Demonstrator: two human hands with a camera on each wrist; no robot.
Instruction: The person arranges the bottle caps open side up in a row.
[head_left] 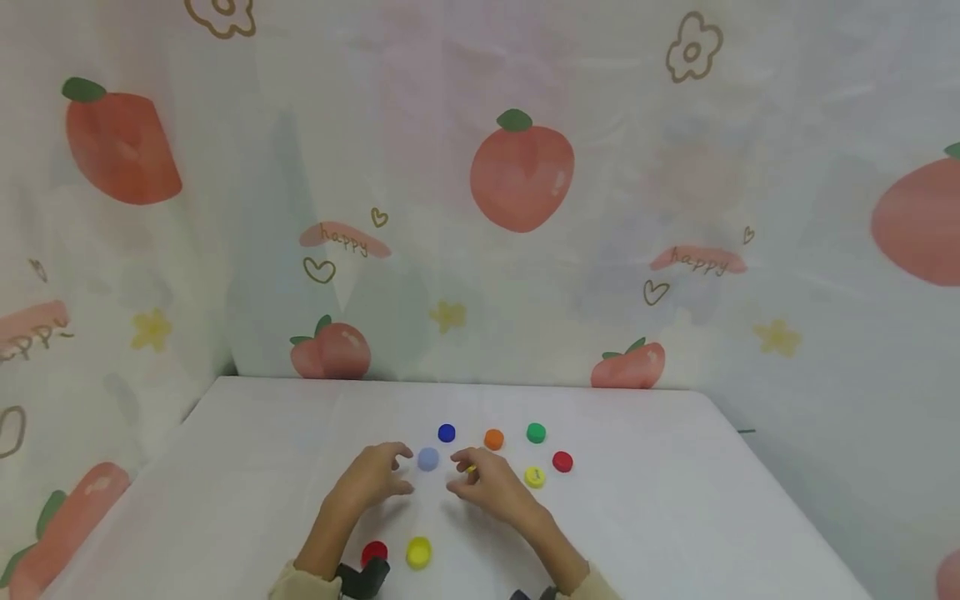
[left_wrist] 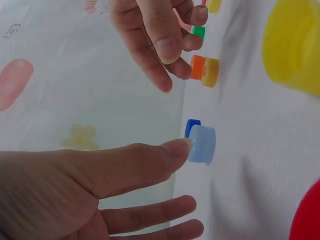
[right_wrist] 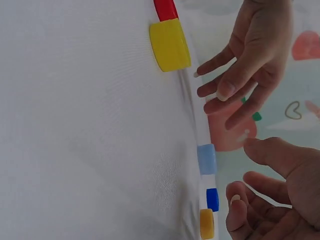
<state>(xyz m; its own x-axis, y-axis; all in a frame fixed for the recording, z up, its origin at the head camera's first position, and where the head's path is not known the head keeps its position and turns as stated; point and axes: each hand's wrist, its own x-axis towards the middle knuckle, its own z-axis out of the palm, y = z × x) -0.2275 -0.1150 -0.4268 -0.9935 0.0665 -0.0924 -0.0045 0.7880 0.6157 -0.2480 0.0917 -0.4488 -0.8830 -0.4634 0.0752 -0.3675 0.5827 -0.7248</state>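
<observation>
Above the white table my left hand (head_left: 375,477) hangs with thumb and fingers spread apart, nothing between them. Opposite it, my right hand (head_left: 491,485) hovers with loosely bent fingers, also holding nothing. A light blue bottle cap (head_left: 428,459) lies on the table between and just beyond the two hands. Behind it is a dark blue cap (head_left: 447,432). Partly hidden by my right hand is a yellow-orange cap (left_wrist: 210,73), close to an orange cap (head_left: 493,439). In the left wrist view, my left thumb overlaps the edge of the light blue cap.
Right of my right hand lie a green cap (head_left: 536,432), a red cap (head_left: 562,462) and a yellow cap (head_left: 535,477). Nearer to me are another red cap (head_left: 374,552) and a larger-looking yellow cap (head_left: 419,552). A fruit-printed curtain (head_left: 420,167) stands behind the table (head_left: 675,517).
</observation>
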